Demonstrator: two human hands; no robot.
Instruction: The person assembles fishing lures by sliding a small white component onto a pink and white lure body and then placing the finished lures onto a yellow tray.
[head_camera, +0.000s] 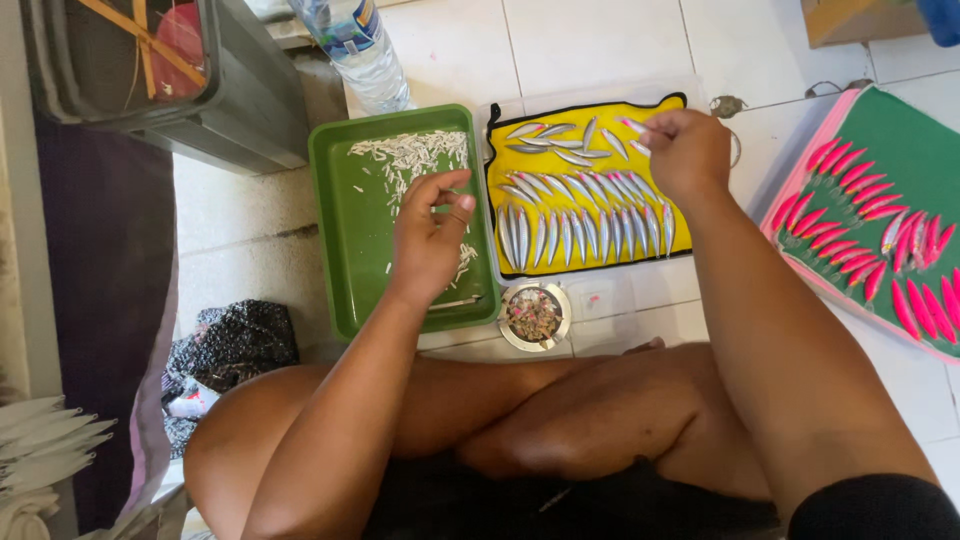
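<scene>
Yellow mat (670, 108) full of silver lures (585, 215); right hand (685, 150) pinches one pink-tipped lure (634, 127) at its top edge. Left hand (430, 235), loosely curled over the green tray (345, 220), maybe holds a sliver. Best lay it straight beside the others.

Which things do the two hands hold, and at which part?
Right hand pinches a small silver lure at one end. Left hand: fingers curled; whether anything is held cannot be told.
</scene>
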